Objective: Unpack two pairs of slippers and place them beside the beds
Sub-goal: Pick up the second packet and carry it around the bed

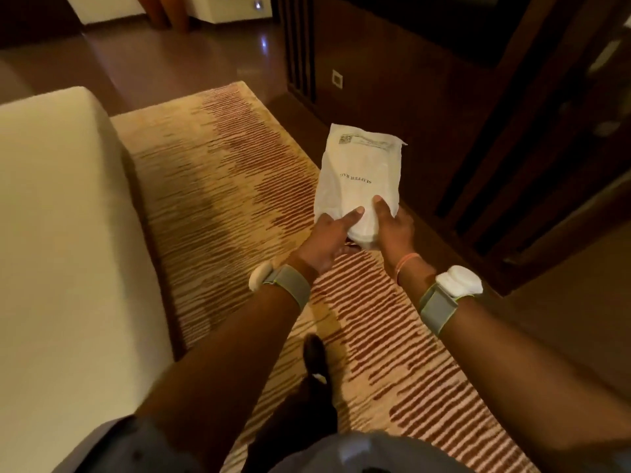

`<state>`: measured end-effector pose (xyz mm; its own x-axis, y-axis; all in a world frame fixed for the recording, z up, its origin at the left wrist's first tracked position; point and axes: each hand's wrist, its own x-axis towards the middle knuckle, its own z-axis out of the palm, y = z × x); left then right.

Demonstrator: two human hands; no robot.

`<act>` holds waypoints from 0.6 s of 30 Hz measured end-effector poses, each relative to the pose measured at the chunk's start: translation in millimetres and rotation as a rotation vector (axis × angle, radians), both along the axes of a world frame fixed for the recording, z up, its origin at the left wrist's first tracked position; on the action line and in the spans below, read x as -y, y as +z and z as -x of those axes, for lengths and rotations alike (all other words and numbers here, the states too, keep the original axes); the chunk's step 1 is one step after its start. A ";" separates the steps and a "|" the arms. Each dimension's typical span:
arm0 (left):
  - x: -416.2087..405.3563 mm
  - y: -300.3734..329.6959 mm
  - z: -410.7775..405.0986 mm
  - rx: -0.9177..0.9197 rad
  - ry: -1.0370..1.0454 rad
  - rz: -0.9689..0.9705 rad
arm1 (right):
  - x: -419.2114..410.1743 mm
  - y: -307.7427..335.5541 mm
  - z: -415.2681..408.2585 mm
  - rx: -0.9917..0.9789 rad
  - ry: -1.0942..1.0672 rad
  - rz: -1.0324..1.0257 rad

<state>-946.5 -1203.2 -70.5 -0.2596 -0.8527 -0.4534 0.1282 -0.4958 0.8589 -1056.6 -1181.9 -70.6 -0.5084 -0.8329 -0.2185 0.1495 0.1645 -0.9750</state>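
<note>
Head view: we stand on the rug (218, 172) with the bed (58, 233) along its left edge. Over its right edge we hold the slipper bag (358, 179), left hand (327, 238) and right hand (392, 227) both clamped on its near end.

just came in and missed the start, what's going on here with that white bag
A person stands on a striped rug beside a bed, holding a white slipper bag out in front with both hands. The left hand and right hand grip its near end, thumbs on top. A rounded white edge, probably a slipper, shows at that end, so unpacking seems just begun. No slippers lie by the bed yet.
</note>
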 end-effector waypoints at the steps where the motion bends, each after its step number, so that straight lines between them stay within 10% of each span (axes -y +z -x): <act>1: 33.2 0.1 0.4 -0.012 0.024 -0.008 | 36.7 -3.6 1.3 0.028 0.002 -0.003; 18: 508.1 8.9 -61.6 0.002 0.202 -0.012 | 530.6 -0.9 -59.5 -0.044 0.198 0.005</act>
